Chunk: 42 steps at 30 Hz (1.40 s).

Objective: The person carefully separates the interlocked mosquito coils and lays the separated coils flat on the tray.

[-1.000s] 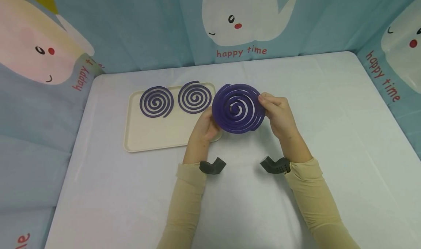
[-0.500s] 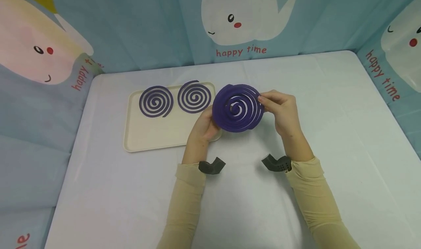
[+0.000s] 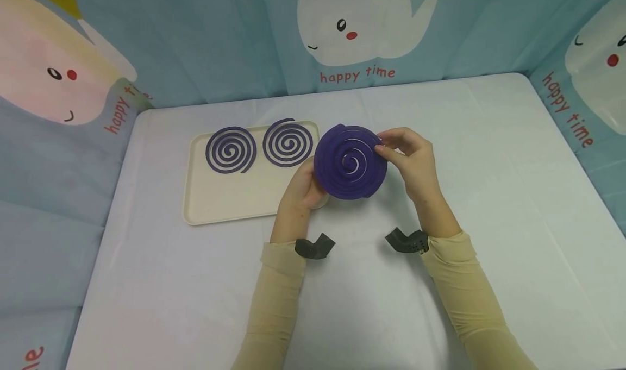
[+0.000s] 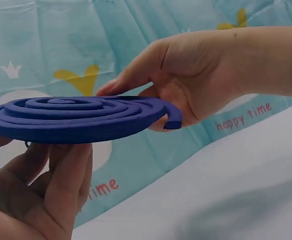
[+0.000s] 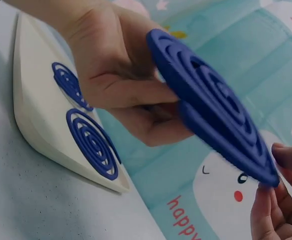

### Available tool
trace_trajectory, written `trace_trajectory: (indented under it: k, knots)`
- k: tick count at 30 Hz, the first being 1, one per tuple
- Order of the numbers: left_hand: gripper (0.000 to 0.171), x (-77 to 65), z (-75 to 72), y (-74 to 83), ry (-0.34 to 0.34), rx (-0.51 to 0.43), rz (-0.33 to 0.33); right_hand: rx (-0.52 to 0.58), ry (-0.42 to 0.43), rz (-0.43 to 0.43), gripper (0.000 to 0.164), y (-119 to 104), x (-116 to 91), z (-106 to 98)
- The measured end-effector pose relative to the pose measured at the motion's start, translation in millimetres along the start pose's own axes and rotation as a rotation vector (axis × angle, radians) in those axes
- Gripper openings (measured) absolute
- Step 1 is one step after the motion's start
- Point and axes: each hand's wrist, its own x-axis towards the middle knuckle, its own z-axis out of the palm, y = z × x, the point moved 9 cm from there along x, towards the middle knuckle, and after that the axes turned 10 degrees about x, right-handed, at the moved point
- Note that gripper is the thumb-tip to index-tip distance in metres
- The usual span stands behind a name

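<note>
A thick purple-blue mosquito coil (image 3: 337, 177), apparently two spirals nested together, is held above the table, beside the tray's right end. My left hand (image 3: 299, 188) grips its left edge; in the left wrist view several fingers (image 4: 68, 185) support it from beneath. At the opposite edge my right hand (image 3: 413, 161) pinches the rim, thumb on top and fingers below, as the right wrist view shows. One loose coil end (image 4: 173, 117) juts out and dips beneath the right hand. Two single coils, a left one (image 3: 231, 150) and a right one (image 3: 287, 143), lie on the cream tray (image 3: 230, 199).
The tray lies at the back left of the white-covered table (image 3: 371, 299). Blue curtains (image 3: 210, 44) with whale prints stand along the table's back and sides. A dark camera mount sits on each wrist.
The light gaps between the held coil's turns have narrowed, so its spirals sit closer together. My right hand has shifted slightly leftward with its edge; the left hand stays nearly in place.
</note>
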Motion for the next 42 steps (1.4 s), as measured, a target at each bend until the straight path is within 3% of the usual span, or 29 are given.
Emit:
trace_trajectory:
  k: [6,12,15,19,23,29,42]
  knots:
    - [0.046,0.8,6.2,-0.5,-0.034,0.120,-0.026,0.000,-0.060,-0.014,0.024,-1,1,4]
    - [0.045,2.9,9.8,-2.3,-0.046,0.168,-0.048,-0.030,-0.147,0.105,0.028,13,0,7]
    - [0.045,2.6,7.8,-0.1,-0.025,0.209,-0.037,0.028,-0.124,0.145,0.025,18,1,5]
    - [0.025,1.2,5.7,4.3,0.005,0.315,-0.002,0.067,-0.072,0.169,0.021,21,1,0]
    - [0.037,1.6,4.2,6.3,0.024,0.417,0.024,0.084,-0.090,0.257,0.018,28,-1,3]
    - [0.042,3.2,-1.3,6.8,0.088,0.515,0.025,0.186,-0.181,0.438,0.029,45,-10,19]
    - [0.044,3.1,-1.5,9.3,0.170,0.711,0.040,0.246,-0.136,0.404,0.030,46,-10,20]
